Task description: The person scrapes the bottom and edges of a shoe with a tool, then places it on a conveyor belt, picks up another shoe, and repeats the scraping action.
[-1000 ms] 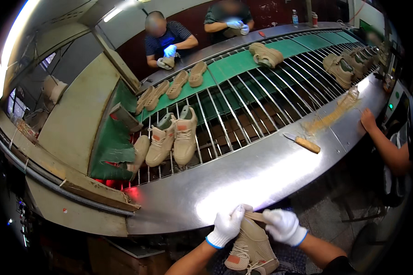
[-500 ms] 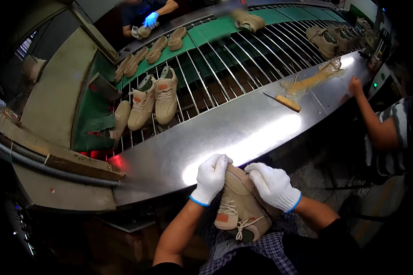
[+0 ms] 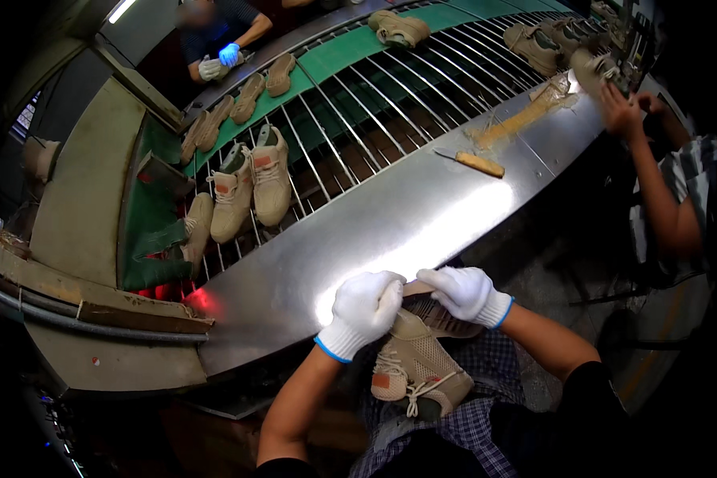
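Observation:
A beige lace-up shoe upper (image 3: 419, 360) rests tilted on my lap, with pale laces and an orange-brown tongue patch. Behind its toe is a beige shoe sole (image 3: 452, 320), whose toe end stands apart from the upper. My left hand (image 3: 366, 309), in a white knit glove with a blue cuff, is closed on one side of the sole's toe end. Gloved the same way, my right hand (image 3: 464, 293) pinches the other side, close to the left. The fingers hide much of that edge.
A metal ledge (image 3: 295, 291) borders the roller conveyor (image 3: 358, 143). On the ledge lie a wooden-handled knife (image 3: 476, 163) and dried glue (image 3: 514, 123). Beige shoes (image 3: 270, 177) and loose soles (image 3: 248, 99) sit on the conveyor. A co-worker's hand (image 3: 623, 111) at right holds a shoe; another person works across.
My hands have come closer together at the toe, and the sole's toe has parted from the upper. The right co-worker's arm has risen to a shoe. The view has shifted.

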`<act>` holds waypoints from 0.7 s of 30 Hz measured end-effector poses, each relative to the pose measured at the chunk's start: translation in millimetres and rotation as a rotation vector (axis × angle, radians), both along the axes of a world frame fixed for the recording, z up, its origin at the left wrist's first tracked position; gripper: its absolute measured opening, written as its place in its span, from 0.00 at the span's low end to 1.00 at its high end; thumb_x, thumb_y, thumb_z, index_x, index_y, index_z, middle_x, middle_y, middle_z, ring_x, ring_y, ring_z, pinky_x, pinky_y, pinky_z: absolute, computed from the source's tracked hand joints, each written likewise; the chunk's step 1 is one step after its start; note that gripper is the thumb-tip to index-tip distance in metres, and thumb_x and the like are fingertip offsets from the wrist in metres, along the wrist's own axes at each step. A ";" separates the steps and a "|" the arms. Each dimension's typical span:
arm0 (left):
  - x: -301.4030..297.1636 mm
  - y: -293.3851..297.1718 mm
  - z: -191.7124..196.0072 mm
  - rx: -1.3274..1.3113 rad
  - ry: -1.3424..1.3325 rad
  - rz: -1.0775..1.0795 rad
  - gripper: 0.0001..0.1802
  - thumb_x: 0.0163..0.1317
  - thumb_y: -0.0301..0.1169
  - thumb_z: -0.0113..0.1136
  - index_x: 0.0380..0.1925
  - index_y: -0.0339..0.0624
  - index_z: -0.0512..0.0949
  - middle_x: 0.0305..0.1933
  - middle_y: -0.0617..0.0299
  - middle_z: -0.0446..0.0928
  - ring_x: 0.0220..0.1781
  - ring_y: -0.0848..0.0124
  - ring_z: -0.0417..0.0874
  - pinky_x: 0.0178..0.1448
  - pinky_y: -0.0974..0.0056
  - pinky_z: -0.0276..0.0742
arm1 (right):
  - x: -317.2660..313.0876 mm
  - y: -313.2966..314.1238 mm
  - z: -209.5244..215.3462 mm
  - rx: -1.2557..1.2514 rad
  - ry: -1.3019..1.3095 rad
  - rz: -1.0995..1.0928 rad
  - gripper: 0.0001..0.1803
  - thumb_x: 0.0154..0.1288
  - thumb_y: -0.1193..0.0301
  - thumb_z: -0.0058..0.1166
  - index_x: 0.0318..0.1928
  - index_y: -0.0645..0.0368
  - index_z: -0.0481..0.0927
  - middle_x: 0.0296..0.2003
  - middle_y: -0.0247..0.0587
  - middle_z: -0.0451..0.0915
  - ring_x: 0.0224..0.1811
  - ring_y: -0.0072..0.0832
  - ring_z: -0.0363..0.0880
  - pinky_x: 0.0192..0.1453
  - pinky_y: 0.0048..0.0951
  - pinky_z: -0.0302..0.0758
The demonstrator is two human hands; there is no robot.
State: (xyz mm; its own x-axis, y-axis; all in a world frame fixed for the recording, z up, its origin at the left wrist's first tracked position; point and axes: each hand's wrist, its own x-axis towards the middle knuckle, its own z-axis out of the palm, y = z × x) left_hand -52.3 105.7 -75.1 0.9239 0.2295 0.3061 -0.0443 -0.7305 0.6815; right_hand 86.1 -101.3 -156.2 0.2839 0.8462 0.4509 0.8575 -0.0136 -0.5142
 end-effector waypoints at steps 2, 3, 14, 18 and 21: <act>-0.5 1.3 -0.9 0.014 0.007 0.003 0.15 0.73 0.36 0.56 0.34 0.41 0.88 0.28 0.49 0.85 0.32 0.47 0.87 0.42 0.47 0.83 | -7.2 12.1 17.9 -0.122 0.090 -0.020 0.25 0.73 0.66 0.62 0.68 0.57 0.78 0.39 0.48 0.88 0.30 0.42 0.89 0.34 0.37 0.87; 0.1 1.4 -1.4 0.017 0.011 0.006 0.15 0.73 0.37 0.56 0.35 0.41 0.88 0.28 0.48 0.85 0.32 0.47 0.87 0.42 0.47 0.83 | -18.8 11.9 27.4 -0.181 0.144 -0.052 0.23 0.76 0.62 0.59 0.66 0.58 0.78 0.41 0.50 0.88 0.34 0.44 0.90 0.36 0.38 0.88; 8.4 -3.7 2.9 0.163 0.210 0.068 0.25 0.76 0.42 0.54 0.20 0.40 0.83 0.22 0.46 0.81 0.29 0.46 0.85 0.39 0.46 0.82 | -38.7 -2.7 99.3 -0.460 0.212 0.098 0.34 0.70 0.62 0.62 0.71 0.64 0.70 0.38 0.49 0.85 0.30 0.43 0.88 0.33 0.40 0.87; 9.1 -3.8 4.0 0.162 0.218 0.077 0.24 0.75 0.42 0.55 0.21 0.42 0.83 0.23 0.47 0.81 0.27 0.47 0.84 0.36 0.47 0.80 | -45.0 -10.3 92.1 -0.413 0.122 0.120 0.39 0.68 0.65 0.61 0.77 0.62 0.66 0.39 0.48 0.83 0.29 0.41 0.86 0.32 0.39 0.85; 6.5 -3.0 2.9 0.170 0.189 0.078 0.25 0.75 0.43 0.55 0.20 0.41 0.83 0.21 0.47 0.80 0.27 0.48 0.85 0.37 0.48 0.81 | -49.5 -11.3 83.7 -0.405 0.099 0.098 0.40 0.67 0.67 0.61 0.78 0.61 0.65 0.39 0.48 0.82 0.29 0.40 0.86 0.32 0.38 0.85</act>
State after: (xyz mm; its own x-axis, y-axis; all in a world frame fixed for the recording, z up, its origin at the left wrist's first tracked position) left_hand -45.8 102.7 -72.2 0.9499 0.2625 0.1697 0.1335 -0.8316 0.5391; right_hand 36.6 -112.7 -72.5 0.2181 0.9746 0.0516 0.8117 -0.1518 -0.5640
